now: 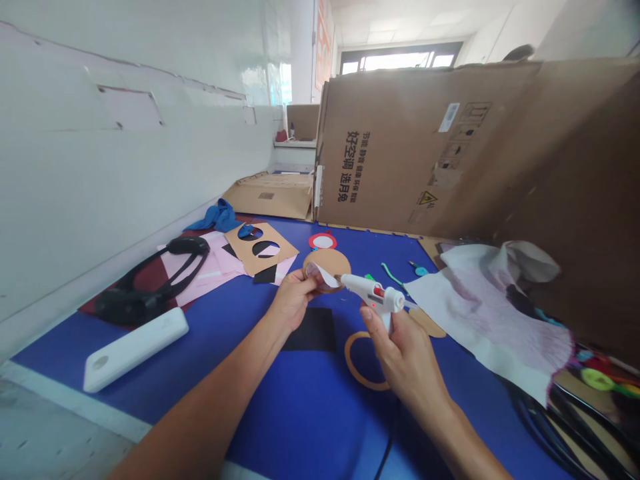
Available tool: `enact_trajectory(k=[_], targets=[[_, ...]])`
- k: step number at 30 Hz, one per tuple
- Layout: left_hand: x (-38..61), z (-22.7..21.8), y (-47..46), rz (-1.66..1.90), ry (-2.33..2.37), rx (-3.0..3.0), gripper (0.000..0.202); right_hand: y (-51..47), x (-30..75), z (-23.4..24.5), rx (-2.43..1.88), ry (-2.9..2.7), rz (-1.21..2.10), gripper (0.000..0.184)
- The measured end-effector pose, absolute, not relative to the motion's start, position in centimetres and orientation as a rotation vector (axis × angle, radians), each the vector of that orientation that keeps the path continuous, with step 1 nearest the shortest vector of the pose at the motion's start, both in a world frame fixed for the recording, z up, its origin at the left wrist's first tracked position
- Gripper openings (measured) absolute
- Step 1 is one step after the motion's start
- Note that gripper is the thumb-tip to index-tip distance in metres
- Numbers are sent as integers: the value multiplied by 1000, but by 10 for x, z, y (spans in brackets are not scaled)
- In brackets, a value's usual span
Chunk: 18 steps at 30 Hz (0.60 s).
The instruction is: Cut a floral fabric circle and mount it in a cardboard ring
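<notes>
My left hand (295,297) grips a round brown cardboard disc (333,261) by its left edge, fingers closed. A flap of whitish paper (324,276) curls up over the disc's near side. In my right hand (405,340) is a white hot glue gun (375,292), with a red light showing on its body. Its nozzle points left and reaches the paper flap; whether it touches I cannot tell. Below the hands lie a black square sheet (313,330) and a brown cardboard ring (353,365), partly hidden by my right hand.
Brown card with two round holes (279,261) lies over pink paper (197,270) at left, near a black headset-like item (150,287) and a white oblong object (136,349). Beyond is a red-rimmed white disc (323,241). A large cardboard box (400,173) stands behind; white cloth (485,293) lies right.
</notes>
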<state>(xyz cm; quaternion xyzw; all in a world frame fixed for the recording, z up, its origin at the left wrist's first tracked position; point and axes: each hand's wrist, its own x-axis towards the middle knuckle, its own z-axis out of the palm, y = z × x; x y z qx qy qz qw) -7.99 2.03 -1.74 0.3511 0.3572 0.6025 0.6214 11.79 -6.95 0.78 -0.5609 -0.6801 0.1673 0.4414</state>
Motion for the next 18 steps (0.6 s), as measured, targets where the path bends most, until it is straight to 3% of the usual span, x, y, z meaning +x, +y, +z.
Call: enact_trajectory(k=[11,18], targets=[[-78,-19,20,1366,820,839,33,-70,118,6,-1398,-1707,418,47],[-74,-16,16,1351,812,875,40,-70,118,8,-1395,-1715,411,45]])
